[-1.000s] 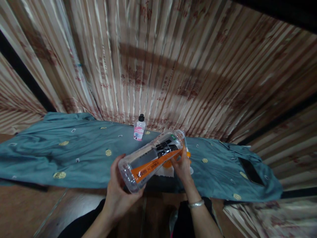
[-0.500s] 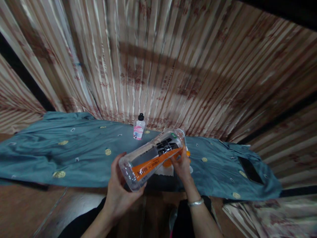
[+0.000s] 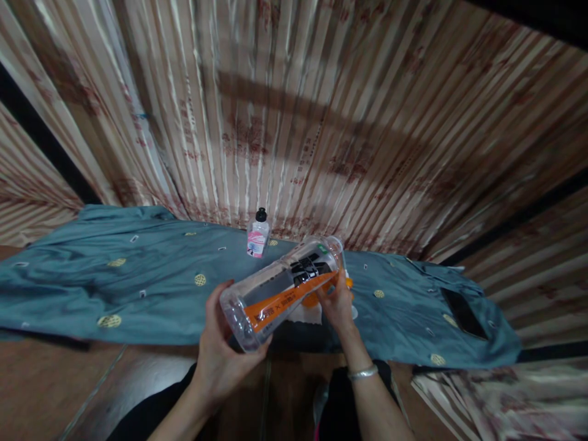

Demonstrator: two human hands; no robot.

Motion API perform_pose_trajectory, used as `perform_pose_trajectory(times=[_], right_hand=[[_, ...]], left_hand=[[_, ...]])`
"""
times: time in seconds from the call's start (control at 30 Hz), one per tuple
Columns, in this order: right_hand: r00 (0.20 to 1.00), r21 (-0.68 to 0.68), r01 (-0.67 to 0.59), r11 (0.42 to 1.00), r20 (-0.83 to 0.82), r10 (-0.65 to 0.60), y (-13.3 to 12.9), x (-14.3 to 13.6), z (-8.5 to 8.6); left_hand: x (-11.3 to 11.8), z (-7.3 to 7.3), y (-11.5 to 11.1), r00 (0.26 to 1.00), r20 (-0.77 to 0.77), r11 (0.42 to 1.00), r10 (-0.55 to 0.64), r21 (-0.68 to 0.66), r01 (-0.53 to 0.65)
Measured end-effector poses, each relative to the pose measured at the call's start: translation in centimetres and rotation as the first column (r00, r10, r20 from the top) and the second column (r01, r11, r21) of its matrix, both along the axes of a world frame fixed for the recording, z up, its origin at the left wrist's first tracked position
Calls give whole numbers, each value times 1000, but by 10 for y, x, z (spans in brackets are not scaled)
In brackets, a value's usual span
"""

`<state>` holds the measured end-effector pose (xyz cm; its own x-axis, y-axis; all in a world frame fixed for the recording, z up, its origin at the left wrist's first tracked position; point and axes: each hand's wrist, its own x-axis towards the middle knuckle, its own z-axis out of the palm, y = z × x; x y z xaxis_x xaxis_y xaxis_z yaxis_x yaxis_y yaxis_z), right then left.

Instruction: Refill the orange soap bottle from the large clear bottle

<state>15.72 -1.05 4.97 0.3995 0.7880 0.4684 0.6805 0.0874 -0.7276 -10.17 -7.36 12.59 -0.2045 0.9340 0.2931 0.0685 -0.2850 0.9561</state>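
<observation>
A large clear plastic bottle (image 3: 275,294) with an orange and black label is held tilted over the cloth, its base to the lower left and its neck end to the upper right. My left hand (image 3: 225,346) grips it round the base. At the other end my right hand (image 3: 337,301), with a silver bangle on its wrist, has its fingers closed on the bottle near the label's edge. Behind it, partly hidden, lie something orange (image 3: 349,283) and a white sheet (image 3: 305,314). A small bottle (image 3: 258,237) with a black cap and pink label stands upright further back.
A teal patterned cloth (image 3: 160,275) covers the narrow table. Towards its right end lies a dark phone (image 3: 463,313). A striped, pleated curtain (image 3: 285,122) hangs right behind the table, with dark poles at both sides.
</observation>
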Motion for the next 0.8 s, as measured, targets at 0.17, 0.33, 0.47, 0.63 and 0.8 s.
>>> perform_pose_trajectory(times=[0.17, 0.33, 0.47, 0.63, 0.8], right_hand=[[1000, 19, -9, 1000, 17, 8, 0, 0, 1], [1000, 24, 0, 1000, 24, 0, 0, 0, 0], [1000, 22, 5, 1000, 30, -6, 0, 0, -2], [998, 20, 11, 1000, 58, -12, 0, 1, -5], [997, 29, 5, 1000, 75, -8, 0, 2, -6]], left_hand=[[-4, -7, 4, 999, -47, 1000, 8, 29, -7], [-3, -2, 0, 1000, -27, 1000, 6, 9, -6], [0, 4, -3, 1000, -17, 1000, 10, -11, -10], [1, 5, -4, 1000, -3, 999, 11, -30, -12], [-2, -1, 0, 1000, 10, 999, 18, -40, -17]])
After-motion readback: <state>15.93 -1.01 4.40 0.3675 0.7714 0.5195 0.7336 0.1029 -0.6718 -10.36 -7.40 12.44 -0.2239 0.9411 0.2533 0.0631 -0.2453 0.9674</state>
